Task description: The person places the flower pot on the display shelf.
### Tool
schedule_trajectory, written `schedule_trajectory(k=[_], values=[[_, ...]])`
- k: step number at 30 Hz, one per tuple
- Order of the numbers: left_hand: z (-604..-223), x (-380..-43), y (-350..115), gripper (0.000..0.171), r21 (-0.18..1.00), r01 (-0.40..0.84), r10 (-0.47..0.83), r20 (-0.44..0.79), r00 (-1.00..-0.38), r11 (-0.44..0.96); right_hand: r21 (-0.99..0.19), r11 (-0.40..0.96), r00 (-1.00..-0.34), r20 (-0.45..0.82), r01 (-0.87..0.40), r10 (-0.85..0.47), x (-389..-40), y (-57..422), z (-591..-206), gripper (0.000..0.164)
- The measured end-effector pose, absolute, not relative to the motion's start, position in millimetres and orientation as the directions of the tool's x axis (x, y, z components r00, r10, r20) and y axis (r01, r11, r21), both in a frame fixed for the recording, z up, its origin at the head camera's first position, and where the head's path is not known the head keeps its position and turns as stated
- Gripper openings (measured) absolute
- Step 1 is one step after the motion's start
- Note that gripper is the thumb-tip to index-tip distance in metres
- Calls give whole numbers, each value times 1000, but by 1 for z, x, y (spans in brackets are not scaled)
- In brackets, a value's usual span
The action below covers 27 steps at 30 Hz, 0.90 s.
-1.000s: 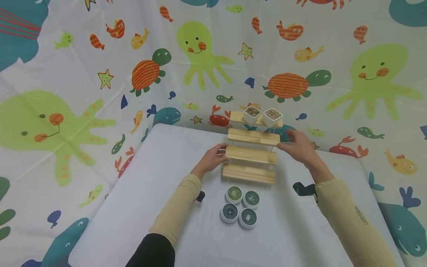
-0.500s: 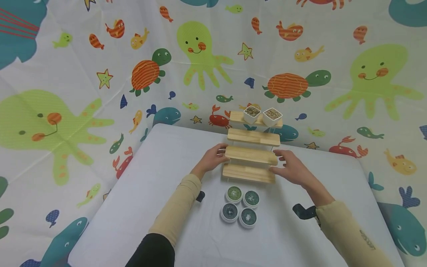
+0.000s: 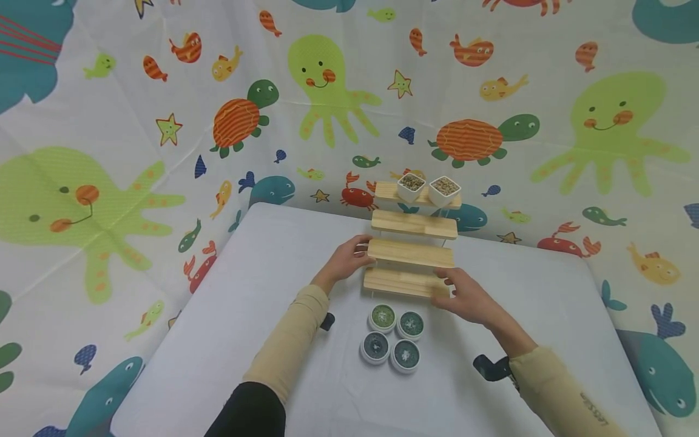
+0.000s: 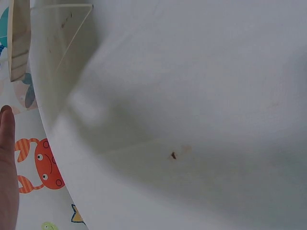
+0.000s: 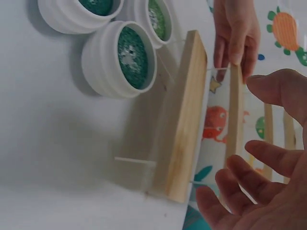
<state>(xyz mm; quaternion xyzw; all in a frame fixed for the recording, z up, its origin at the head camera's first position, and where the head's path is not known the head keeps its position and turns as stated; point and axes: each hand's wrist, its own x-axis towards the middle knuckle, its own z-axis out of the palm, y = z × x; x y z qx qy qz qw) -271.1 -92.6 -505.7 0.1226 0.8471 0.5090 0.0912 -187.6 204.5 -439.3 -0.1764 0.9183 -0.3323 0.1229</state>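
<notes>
White sheeting printed with bright sea creatures [image 3: 335, 73] hangs behind a plain white table [image 3: 218, 315]. We see the left hand [image 3: 346, 258] pinching the left end of the second-lowest board [image 3: 409, 252], while the right hand [image 3: 466, 297] has its fingers spread beside the right end of the lowest board [image 3: 404, 283] — we cannot tell whether it touches. Uneven pushes could, we judge, skew or rock the four-tier stand of pale wood and clear supports [image 3: 414, 225], since only its left end looks firmly held. That stand lies between both hands. Farther out, a jolt could slide the two small white square bowls of seeds [image 3: 438, 197] off its top board; dragged nearer us, it could knock the four round white tubs of green and teal contents [image 3: 405, 369] just in front.
</notes>
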Motion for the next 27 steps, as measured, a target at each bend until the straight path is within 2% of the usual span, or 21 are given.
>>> schedule_trajectory(k=[7, 19, 27], values=[[-505, -270, -93, 61, 888, 120, 304, -23, -952, 444, -674, 699, -891, -134, -240, -435, -178, 201, -451, 62], [-504, -270, -94, 62, 877, 113, 297, -35, -954, 467, -684, 711, -897, -196, -164, -396, -169, 194, -471, 59], [-503, -270, -94, 61, 880, 112, 299, -35, -954, 461, -694, 700, -903, -177, -167, -391, -166, 193, -476, 60]])
